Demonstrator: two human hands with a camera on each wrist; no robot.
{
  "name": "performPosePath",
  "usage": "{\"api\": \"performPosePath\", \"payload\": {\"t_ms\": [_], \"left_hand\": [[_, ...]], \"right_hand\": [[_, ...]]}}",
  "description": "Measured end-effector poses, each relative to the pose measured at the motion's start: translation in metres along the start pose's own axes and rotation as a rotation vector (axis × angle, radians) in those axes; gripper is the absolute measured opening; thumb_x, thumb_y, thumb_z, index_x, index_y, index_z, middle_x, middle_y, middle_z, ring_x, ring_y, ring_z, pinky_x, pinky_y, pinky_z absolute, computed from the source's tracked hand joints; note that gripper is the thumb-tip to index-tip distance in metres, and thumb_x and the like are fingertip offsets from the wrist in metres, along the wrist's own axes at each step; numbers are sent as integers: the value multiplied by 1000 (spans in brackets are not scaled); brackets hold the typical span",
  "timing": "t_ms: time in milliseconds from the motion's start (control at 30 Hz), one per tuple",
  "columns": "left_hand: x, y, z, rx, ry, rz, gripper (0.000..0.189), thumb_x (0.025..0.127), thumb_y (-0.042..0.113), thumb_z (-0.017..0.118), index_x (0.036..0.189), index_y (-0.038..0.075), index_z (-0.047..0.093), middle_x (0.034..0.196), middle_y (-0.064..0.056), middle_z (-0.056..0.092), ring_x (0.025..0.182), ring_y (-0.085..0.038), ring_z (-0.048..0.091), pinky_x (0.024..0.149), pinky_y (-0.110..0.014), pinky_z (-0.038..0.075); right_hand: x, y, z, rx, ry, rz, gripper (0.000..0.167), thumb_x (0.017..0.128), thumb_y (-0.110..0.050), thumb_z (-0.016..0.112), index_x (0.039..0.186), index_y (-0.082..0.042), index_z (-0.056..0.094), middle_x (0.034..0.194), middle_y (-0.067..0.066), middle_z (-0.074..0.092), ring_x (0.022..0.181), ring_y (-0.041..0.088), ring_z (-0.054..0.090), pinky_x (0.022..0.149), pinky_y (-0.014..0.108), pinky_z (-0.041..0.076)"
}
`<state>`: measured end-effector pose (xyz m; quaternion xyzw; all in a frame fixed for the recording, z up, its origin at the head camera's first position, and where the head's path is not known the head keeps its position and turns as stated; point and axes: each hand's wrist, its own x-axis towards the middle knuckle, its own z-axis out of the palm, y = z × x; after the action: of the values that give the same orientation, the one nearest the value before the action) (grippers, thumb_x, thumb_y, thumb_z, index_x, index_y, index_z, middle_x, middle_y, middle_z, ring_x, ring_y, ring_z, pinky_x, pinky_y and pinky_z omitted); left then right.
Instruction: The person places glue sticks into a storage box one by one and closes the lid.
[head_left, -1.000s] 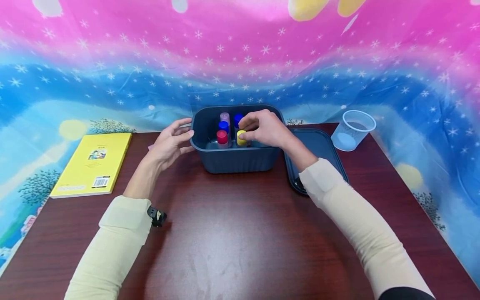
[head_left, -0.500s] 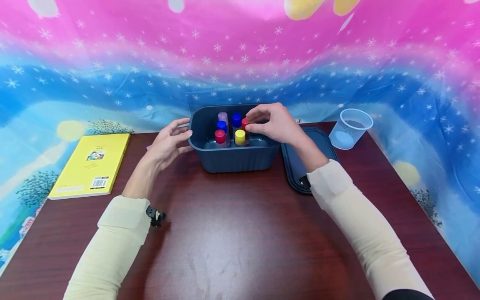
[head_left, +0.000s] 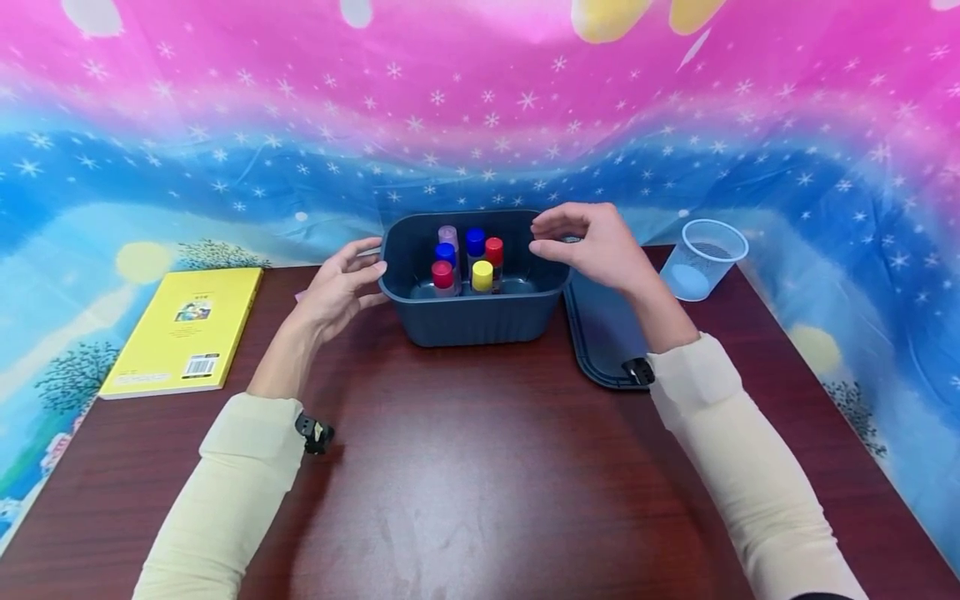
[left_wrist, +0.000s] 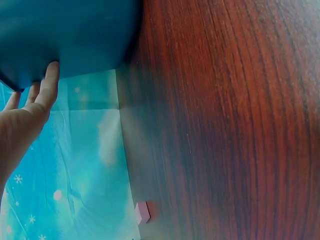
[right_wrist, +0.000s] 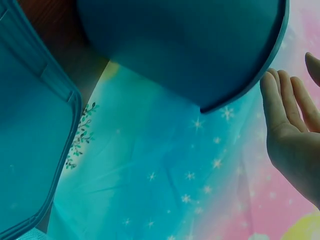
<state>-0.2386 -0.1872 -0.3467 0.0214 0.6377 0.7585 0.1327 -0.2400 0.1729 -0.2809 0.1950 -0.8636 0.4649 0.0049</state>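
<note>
A dark grey-blue plastic bin stands at the back middle of the table. Inside it, several capped bottles stand upright: a yellow-capped one, two with red caps, two with blue caps, and a pale purple one. My left hand rests against the bin's left end, thumb at the rim; in the left wrist view its extended fingers touch the outer wall. Beside the right end, my right hand hovers with relaxed fingers and holds nothing. In the right wrist view its fingertips are close by the rim.
A dark lid lies flat right of the bin, partly under my right forearm. Farther right is a tilted light-blue mesh cup. A yellow book lies at the left, and a small pink block sits near the table's back edge.
My right hand let go of the yellow-capped bottle, passed by the right-hand red-capped one and moved right to the bin's rim. The bottles stay standing; the left hand keeps its place.
</note>
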Motion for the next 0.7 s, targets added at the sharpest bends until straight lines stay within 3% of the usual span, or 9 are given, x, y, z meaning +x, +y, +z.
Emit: {"api": "performPosePath", "payload": {"t_ms": [267, 533, 700], "left_hand": [[0, -2, 0, -2, 6, 4, 59, 104, 13, 57, 158, 11, 32, 155, -16, 33, 137, -34, 42, 99, -39, 52], [1, -2, 0, 0, 2, 7, 59, 104, 12, 56, 158, 11, 31, 155, -17, 32, 138, -34, 41, 104, -44, 49], [1, -2, -1, 1, 1, 6, 59, 104, 12, 57, 158, 11, 32, 155, -16, 32, 135, -30, 44, 98, -39, 52]], "right_hand": [[-9, 8, -11, 5, 41, 29, 33, 98, -25, 70, 126, -7, 70, 120, 10, 70, 111, 20, 64, 92, 37, 52], [-17, 22, -22, 43, 79, 41, 36, 96, -23, 72, 126, -4, 69, 118, 9, 70, 105, 14, 66, 87, 25, 53], [-22, 30, -29, 77, 119, 46, 35, 94, -19, 75, 122, 1, 70, 112, 5, 72, 98, 8, 68, 84, 21, 54]]}}
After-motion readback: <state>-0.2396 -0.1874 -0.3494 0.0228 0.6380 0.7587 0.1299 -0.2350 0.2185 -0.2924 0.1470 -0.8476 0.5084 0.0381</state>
